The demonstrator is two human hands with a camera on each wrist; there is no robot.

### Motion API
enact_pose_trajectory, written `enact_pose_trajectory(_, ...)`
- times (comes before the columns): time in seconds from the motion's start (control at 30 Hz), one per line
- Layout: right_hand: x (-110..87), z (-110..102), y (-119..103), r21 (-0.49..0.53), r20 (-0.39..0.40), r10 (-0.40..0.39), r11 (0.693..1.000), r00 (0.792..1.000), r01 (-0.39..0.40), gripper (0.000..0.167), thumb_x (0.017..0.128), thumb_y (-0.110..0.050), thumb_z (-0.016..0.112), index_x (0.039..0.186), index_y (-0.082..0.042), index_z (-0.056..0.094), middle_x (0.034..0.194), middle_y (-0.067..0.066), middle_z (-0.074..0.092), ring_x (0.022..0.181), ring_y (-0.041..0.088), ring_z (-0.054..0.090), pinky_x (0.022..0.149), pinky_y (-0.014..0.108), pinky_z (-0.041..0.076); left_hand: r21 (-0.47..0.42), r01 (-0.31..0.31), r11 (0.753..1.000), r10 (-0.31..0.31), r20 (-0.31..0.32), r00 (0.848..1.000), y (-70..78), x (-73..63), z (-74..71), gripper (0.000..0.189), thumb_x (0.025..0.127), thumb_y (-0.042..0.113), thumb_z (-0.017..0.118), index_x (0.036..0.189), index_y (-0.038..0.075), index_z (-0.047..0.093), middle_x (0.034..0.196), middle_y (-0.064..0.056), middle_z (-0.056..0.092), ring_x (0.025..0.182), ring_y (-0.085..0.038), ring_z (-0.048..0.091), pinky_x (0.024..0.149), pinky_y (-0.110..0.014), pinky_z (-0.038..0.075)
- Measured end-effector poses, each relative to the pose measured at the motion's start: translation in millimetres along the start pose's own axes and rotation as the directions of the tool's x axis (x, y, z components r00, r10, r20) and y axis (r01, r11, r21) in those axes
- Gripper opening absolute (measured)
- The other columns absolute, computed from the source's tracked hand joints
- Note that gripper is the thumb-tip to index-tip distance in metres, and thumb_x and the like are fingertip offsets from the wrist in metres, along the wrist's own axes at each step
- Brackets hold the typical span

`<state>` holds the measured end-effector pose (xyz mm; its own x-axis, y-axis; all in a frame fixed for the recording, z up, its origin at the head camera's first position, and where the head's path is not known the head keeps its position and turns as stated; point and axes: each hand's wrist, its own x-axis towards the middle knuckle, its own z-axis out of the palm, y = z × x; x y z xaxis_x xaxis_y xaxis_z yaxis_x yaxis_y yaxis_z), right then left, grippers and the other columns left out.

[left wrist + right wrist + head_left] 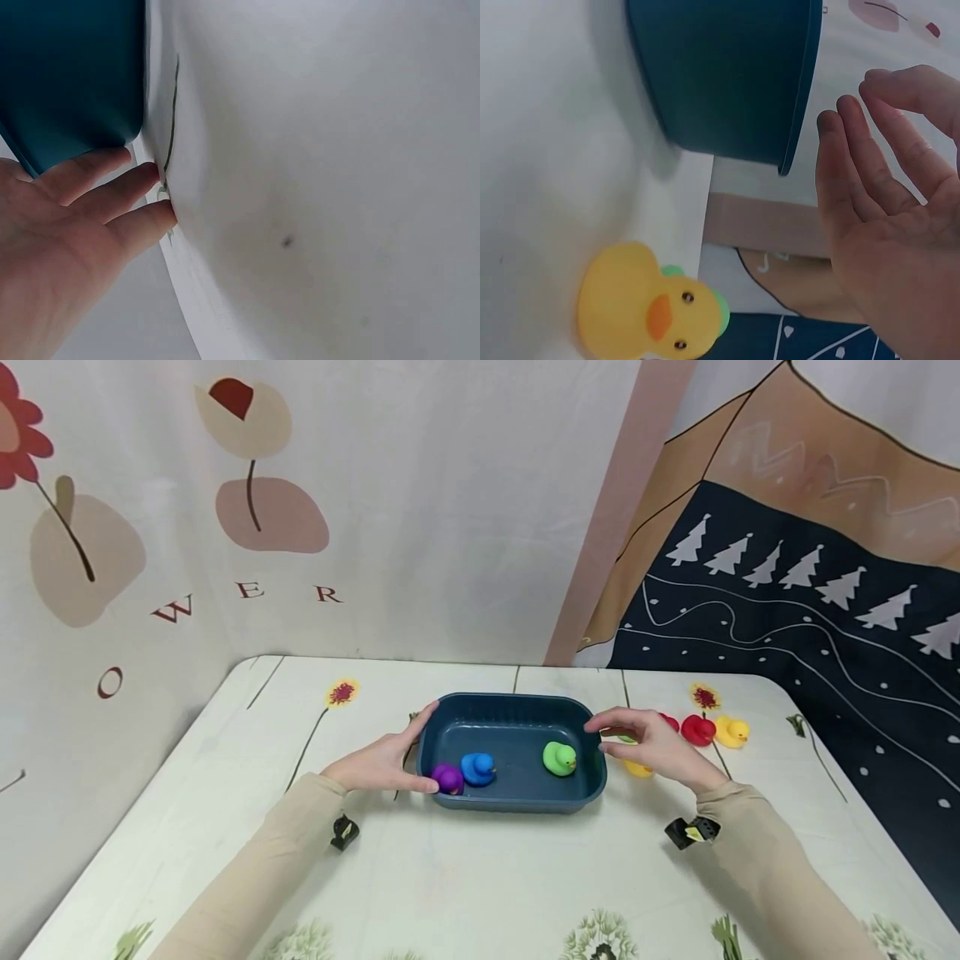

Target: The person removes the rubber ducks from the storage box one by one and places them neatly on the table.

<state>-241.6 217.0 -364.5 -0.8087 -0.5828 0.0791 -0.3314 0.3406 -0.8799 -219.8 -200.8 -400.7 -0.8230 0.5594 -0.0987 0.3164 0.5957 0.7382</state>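
Note:
A dark blue rectangular plastic basin (517, 803) stands on the table. Inside lie a purple rubber duck (447, 778) and a blue one (477, 768) by the near left corner, plus a green rubber duck (559, 758) toward the right. My left hand (386, 764) spans the basin's left end, thumb at the near corner; in the left wrist view its extended fingers (97, 169) lie against the outer wall. At the right rim hovers my right hand (652, 745), fingers loosely bent with nothing in them. The right wrist view shows a gap between those fingers and the basin (724, 75).
Beside and partly behind my right hand sit a yellow duck (638, 769) and a green duck (627, 739). Farther right are a red duck (698, 730), another partly hidden red one (669, 722) and a yellow duck (732, 732). A printed cloth covers the table (465, 877).

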Motion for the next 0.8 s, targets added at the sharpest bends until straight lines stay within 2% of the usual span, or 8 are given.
enact_pose_trajectory(0.07, 2.4, 2, -1, 0.004, 0.007, 0.001, 1.000, 1.000, -0.001, 0.028, 0.091, -0.002, 0.065, 0.118, 0.000, 0.064, 0.122, 0.015, 0.060, 0.115, 0.039, 0.054, 0.097, 0.038, 0.045, -0.001, 0.003, 1.000, -0.003, 0.001, 1.000, 0.4, -0.1, 0.0, 0.120, 0.076, 0.046, 0.080, 0.156, 0.025, -0.007, 0.155, -0.022, 0.019, 0.132, -0.038, 0.038, 0.106, -0.055, 0.029)
enact_pose_trajectory(0.27, 10.5, 7, -5, 0.004, 0.033, -0.030, 1.000, 0.999, 0.030, 0.028, 0.090, 0.000, 0.066, 0.118, 0.001, 0.064, 0.119, 0.016, 0.061, 0.110, 0.041, 0.056, 0.090, 0.026, 0.048, 0.001, -0.009, 1.000, 0.009, 0.002, 1.000, -0.6, 0.5, 0.0, 0.119, 0.077, 0.046, 0.080, 0.156, 0.024, -0.006, 0.156, -0.022, 0.016, 0.132, -0.039, 0.037, 0.105, -0.057, 0.029)
enact_pose_trajectory(0.6, 28.9, 15, -12, -0.001, 0.069, -0.083, 0.997, 0.994, 0.083, 0.027, 0.090, 0.000, 0.065, 0.118, 0.001, 0.064, 0.118, 0.018, 0.062, 0.108, 0.044, 0.054, 0.091, 0.031, 0.048, 0.001, -0.015, 1.000, 0.015, 0.000, 1.000, -1.3, 0.8, -0.3, 0.119, 0.077, 0.046, 0.079, 0.156, 0.023, -0.007, 0.156, -0.022, 0.017, 0.133, -0.039, 0.036, 0.106, -0.056, 0.029)
enact_pose_trajectory(0.8, 37.9, 23, -11, -0.024, 0.124, -0.097, 0.995, 0.988, 0.100, 0.027, 0.091, 0.001, 0.063, 0.118, 0.003, 0.063, 0.118, 0.024, 0.060, 0.107, 0.044, 0.055, 0.090, 0.033, 0.049, -0.014, -0.022, 1.000, 0.022, 0.003, 1.000, -0.1, 0.0, -0.4, 0.119, 0.078, 0.046, 0.079, 0.156, 0.022, -0.007, 0.156, -0.023, 0.016, 0.134, -0.040, 0.034, 0.106, -0.058, 0.028)
